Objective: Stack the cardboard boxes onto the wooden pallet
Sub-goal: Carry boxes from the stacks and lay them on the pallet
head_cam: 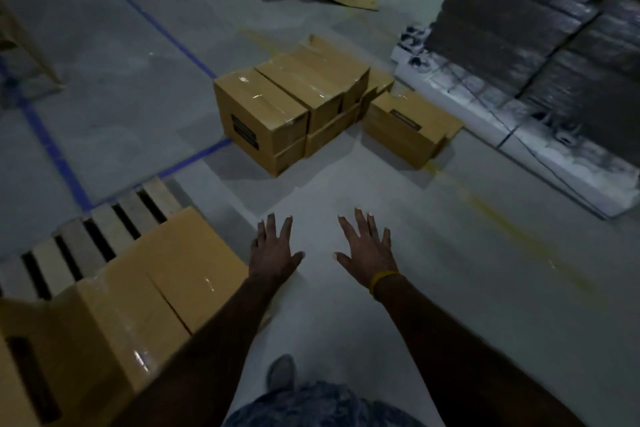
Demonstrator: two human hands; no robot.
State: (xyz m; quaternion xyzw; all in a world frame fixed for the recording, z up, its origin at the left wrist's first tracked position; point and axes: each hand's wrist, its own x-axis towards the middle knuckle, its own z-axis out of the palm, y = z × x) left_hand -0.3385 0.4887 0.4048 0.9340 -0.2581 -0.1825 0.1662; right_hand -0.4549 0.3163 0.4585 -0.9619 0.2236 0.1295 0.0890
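Reaching forward, left hand (273, 253) and right hand (367, 250) spread empty; boxes (294, 104) at twelve o'clock, pallet (104, 225) at nine.

Grey floor (104, 87) carries a wooden pallet (93, 236) and stacked cardboard boxes (294, 104).

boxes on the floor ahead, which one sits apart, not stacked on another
The low box on the right of the pile, nearest the white sheets. It sits alone on the floor, while the others are stacked two high.
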